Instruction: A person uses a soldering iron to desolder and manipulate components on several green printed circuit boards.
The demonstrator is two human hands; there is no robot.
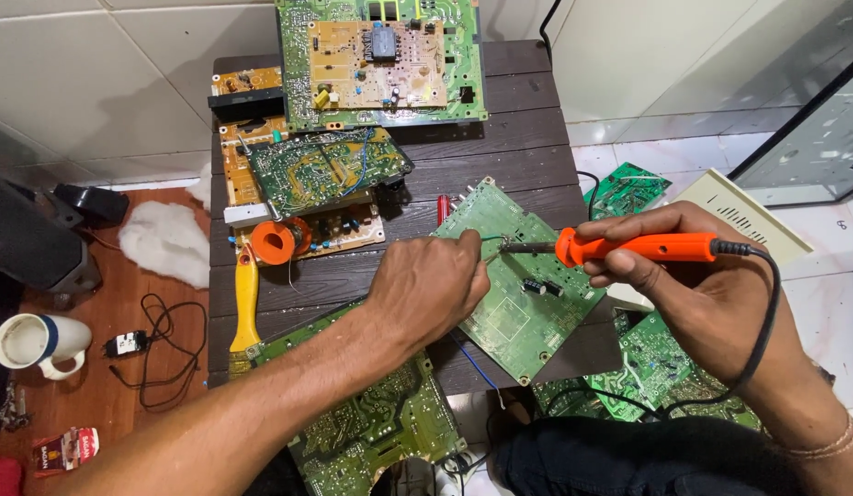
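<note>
Item: soldering at a small dark slatted table (527,138), centre of frame.

Right hand (693,285): fingers clamped around the orange handle of a soldering iron (628,247), metal tip pointing left onto a light green circuit board (518,276). A black cord runs from the handle's right end and loops down past the wrist.

Left hand (426,289): fingers together, resting on the board's left edge, pinching what looks like thin solder wire at the tip; the wire itself is too fine to confirm.

Handling note, as judgement: the left hand pinning the board steadies it; the fingertips sit close to the hot tip, so a short, light contact suits.

Edges and room: the board lies tilted, its lower right corner overhanging the table's front edge. Upper frame is crowded with 1 large green board (380,60) and a stack of boards (307,184). A yellow-handled brush (245,308) lies at left. More green boards sit below. Open floor shows right; a white mug (39,344) at far left.
</note>
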